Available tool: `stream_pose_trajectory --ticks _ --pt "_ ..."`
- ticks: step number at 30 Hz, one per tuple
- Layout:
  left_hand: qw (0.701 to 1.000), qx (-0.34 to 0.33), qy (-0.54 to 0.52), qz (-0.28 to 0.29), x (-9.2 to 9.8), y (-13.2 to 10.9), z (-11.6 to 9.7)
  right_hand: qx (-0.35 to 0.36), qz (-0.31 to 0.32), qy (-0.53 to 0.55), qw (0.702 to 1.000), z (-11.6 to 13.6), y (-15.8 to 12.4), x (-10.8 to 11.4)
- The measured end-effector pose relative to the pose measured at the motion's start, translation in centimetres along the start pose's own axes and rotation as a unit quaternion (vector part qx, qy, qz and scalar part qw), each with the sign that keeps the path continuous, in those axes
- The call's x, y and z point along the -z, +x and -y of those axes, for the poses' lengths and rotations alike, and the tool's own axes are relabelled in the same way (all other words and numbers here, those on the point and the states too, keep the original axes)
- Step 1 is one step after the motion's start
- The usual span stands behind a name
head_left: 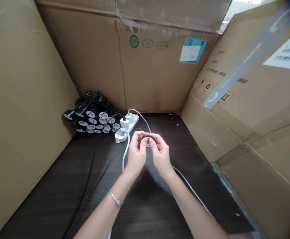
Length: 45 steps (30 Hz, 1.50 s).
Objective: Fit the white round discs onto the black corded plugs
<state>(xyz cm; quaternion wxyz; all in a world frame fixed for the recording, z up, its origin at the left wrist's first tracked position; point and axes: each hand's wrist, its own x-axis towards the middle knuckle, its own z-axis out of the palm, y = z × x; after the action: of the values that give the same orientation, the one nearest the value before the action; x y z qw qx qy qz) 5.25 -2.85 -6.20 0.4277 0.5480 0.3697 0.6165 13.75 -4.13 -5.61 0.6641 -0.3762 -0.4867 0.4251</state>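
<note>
Between my two hands is a small round device with a pale, disc-shaped face [148,144] turned toward me. My left hand [137,153] grips its left side, thumb on the face. From the right, my right hand [160,153] grips it with its thumb on the face too. A dark slot and a spot of yellow show near the thumbtips; the rest of the device is hidden behind my fingers. Just beyond my left hand, a white power strip [120,136] lies on the dark tabletop [105,199] with plugs and a white adapter [124,123] in it.
A stack of black devices with round pale ends [91,114] sits at the back left. Cardboard walls [154,79] enclose the table on three sides. A black cable [91,166] runs down the left, and a pale cable [194,192] passes right of my arm. Small bits [177,124] lie at the back.
</note>
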Motion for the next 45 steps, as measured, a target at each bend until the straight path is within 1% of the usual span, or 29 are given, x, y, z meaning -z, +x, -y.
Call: stream_pose_trajectory --ticks 2,4,7,9,12,16,18,20,22,23,25,28,33,37,40,43,45 --pt "1.000 0.006 -0.010 -0.002 -0.3 -0.1 0.0 0.025 -0.020 -0.034 0.999 0.0 -0.1 -0.1" --pt "1.000 0.016 -0.027 0.001 -0.4 -0.1 -0.1 0.028 -0.028 -0.044 0.998 -0.3 0.0 0.1" --pt "0.997 0.053 -0.059 0.018 -0.6 0.0 -0.2 0.004 -0.021 -0.031 0.999 -0.8 0.4 0.6" --pt "0.994 0.067 -0.076 0.030 -0.6 0.1 -0.1 -0.017 -0.018 -0.018 1.000 -1.1 0.5 0.8" --pt "0.993 0.063 -0.092 0.046 -0.6 0.1 0.0 -0.049 -0.038 0.017 0.998 -1.5 0.5 0.7" --pt "0.996 0.039 -0.072 0.042 -0.6 0.0 0.1 -0.081 -0.066 0.097 0.990 -1.5 0.3 0.5" --pt "0.997 0.029 -0.055 0.042 -0.5 0.0 0.0 -0.096 -0.047 0.114 0.988 -1.3 0.2 0.5" --pt "0.998 0.022 -0.048 0.045 -0.4 0.0 -0.1 -0.100 -0.005 0.103 0.990 -1.1 0.2 0.5" --pt "0.998 0.011 -0.043 0.044 -0.3 0.1 -0.2 -0.082 0.036 0.074 0.993 -0.9 0.2 0.4" --pt "0.998 0.006 -0.037 0.045 -0.3 0.1 -0.2 -0.069 0.044 0.059 0.995 -0.8 0.1 0.4" --pt "0.999 -0.001 -0.021 0.047 -0.3 0.0 -0.3 -0.059 0.039 0.039 0.997 -0.7 0.1 0.3" --pt "0.999 -0.008 0.008 0.040 -0.4 -0.2 -0.4 -0.074 0.018 0.042 0.996 -0.6 0.0 0.1" --pt "0.999 -0.014 0.026 0.021 -0.6 -0.8 0.0 -0.092 0.023 0.067 0.993 -0.7 0.0 0.1" --pt "0.999 -0.010 0.028 0.037 -0.6 -0.6 0.2 -0.114 0.027 0.071 0.991 -0.9 0.3 0.6" --pt "0.998 0.004 0.001 0.061 -0.7 -0.1 0.1 -0.126 0.035 0.121 0.984 -0.8 0.6 1.0" --pt "0.994 0.047 -0.064 0.079 -0.6 0.1 0.0 -0.143 0.030 0.183 0.972 -0.4 0.8 1.3" --pt "0.990 0.072 -0.092 0.084 -0.5 0.1 0.2 -0.145 0.023 0.183 0.972 -0.3 0.8 1.3"
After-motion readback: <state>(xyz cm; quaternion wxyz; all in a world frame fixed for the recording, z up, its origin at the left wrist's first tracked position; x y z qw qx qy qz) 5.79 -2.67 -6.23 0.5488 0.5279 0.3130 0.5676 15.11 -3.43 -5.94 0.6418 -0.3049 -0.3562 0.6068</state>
